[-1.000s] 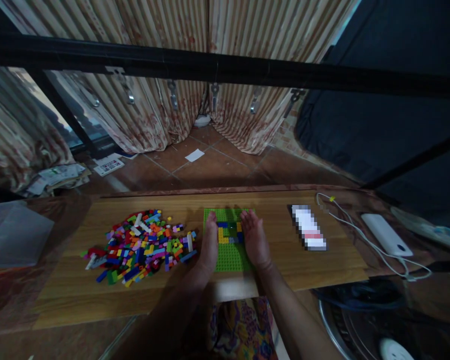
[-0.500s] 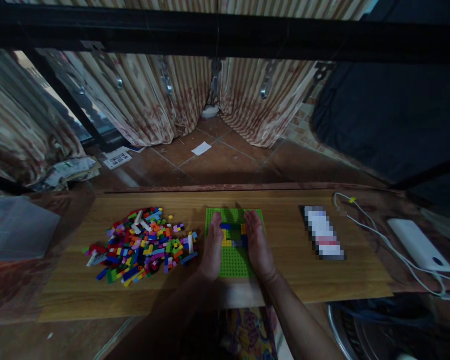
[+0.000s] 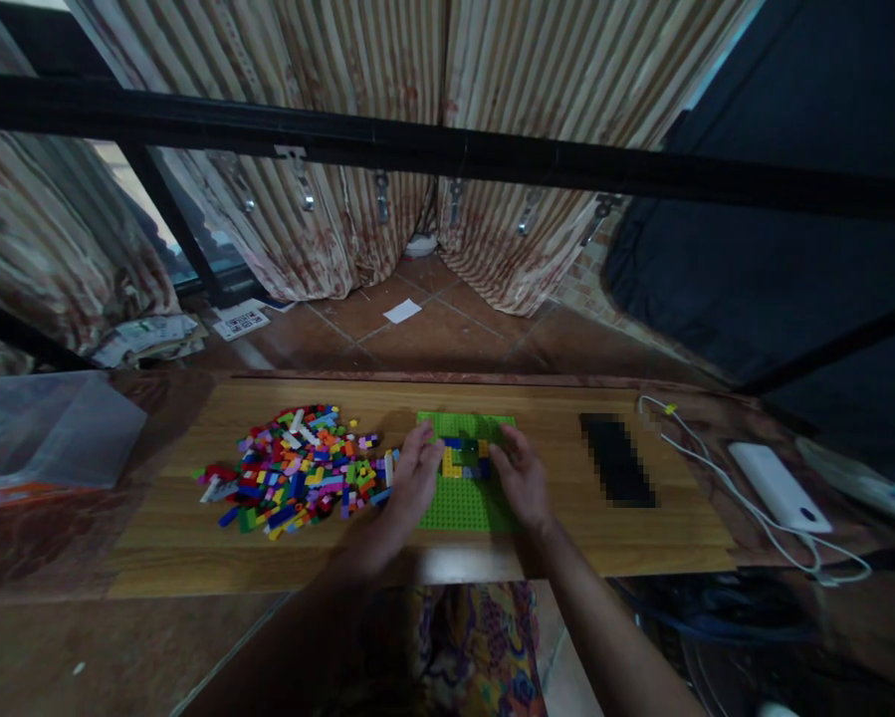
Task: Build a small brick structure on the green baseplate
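Green baseplate (image 3: 462,503) lies at the table's near centre, carrying a small blue-and-yellow brick build (image 3: 463,458) on its far half. Left hand (image 3: 409,483) and right hand (image 3: 523,478) rest open-fingered on its sides, gripping nothing. Most of the plate is bare; the loose brick pile (image 3: 298,468) at left remains large.

Green baseplate (image 3: 463,503) flat on table, coloured bricks (image 3: 463,457) attached

No legible text, label or number appears — the sheet (image 3: 242,322) on the floor, far beyond the left hand (image 3: 411,481), bears a code-like black pattern too small to read.
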